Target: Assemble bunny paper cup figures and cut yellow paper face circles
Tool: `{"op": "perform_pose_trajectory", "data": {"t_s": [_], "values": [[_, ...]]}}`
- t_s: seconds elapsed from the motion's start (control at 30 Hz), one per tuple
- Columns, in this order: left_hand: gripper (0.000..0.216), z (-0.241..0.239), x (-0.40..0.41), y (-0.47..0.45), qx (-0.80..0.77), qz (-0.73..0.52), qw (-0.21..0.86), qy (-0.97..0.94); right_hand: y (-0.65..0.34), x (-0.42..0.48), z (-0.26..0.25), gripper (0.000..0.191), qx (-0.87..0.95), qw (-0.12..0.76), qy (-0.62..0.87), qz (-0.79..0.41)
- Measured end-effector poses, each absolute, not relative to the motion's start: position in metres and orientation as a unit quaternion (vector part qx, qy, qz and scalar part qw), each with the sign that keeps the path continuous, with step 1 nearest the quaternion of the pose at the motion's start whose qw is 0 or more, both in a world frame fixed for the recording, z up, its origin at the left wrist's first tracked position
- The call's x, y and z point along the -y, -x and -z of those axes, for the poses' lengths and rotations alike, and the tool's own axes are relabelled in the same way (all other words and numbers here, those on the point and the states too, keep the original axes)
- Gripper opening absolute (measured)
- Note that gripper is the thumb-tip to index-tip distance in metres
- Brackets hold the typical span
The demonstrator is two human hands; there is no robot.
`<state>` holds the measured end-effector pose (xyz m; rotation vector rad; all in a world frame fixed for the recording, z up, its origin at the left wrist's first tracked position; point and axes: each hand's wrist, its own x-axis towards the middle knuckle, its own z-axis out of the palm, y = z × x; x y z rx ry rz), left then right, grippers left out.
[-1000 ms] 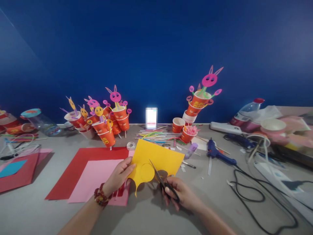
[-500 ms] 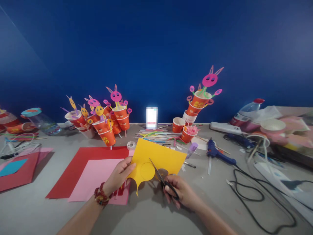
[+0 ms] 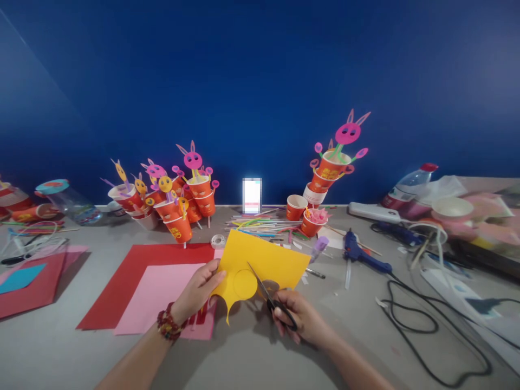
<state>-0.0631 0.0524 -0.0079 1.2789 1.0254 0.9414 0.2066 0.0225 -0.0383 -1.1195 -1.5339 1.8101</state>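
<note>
A yellow sheet of paper (image 3: pixel 266 254) is pinched at its left edge by my left hand (image 3: pixel 201 287), thumb on top. A round outline is drawn on it, and its lower edge is cut in curves, with a thin pointed strip hanging down. My right hand (image 3: pixel 294 317) grips black-handled scissors (image 3: pixel 268 297). Their blades lie at the paper just right of the drawn circle, pointing up and left. Beneath my left hand are a pink sheet (image 3: pixel 152 298) and a red sheet (image 3: pixel 109 292) on the grey table (image 3: pixel 235 363).
Decorated paper cups (image 3: pixel 174 227) stand at the back left, and more cups (image 3: pixel 327 170) are stacked at the back right. Colored sticks (image 3: pixel 260 226) lie between them. A blue glue gun (image 3: pixel 365 257) with a looping black cable sits on the right, near a power strip (image 3: pixel 467 303).
</note>
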Motion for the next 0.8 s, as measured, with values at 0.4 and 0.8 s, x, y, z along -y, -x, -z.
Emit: {"op": "perform_pose_trajectory", "data": {"t_s": [0.4,0.8], "values": [[0.038,0.008,-0.0529,0.0658,-0.417,-0.4,0.602,-0.551,-0.2055,-0.022,0.0383,0.06,0.562,0.257,0.415,-0.667],[0.038,0.0052,-0.0541,0.0674,-0.423,-0.395,0.577,-0.576,-0.2045,-0.0227,0.0426,0.057,0.547,0.253,0.42,-0.678]]}}
